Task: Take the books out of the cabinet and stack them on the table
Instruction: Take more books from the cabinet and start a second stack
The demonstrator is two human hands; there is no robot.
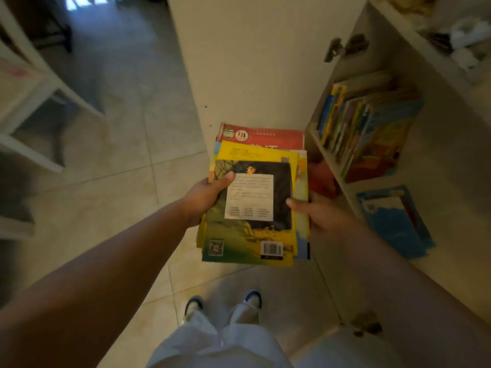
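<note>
I hold a pile of several thin books (255, 197) flat in front of me, above the tiled floor. The top one has a dark back cover with a white text panel; yellow and red covers show beneath it. My left hand (206, 197) grips the pile's left edge, thumb on top. My right hand (318, 213) grips the right edge, thumb on the cover. To the right stands the open white cabinet (332, 160), where more colourful books (372, 128) lean upright on a shelf. A blue book (396, 221) lies flat on the shelf below.
The open cabinet door (255, 62) stands just beyond the pile. A white table (24, 102) is at the left, blurred. Small items (462, 41) sit on the cabinet's upper shelf. My feet in blue and white shoes (223, 304) stand on beige floor tiles.
</note>
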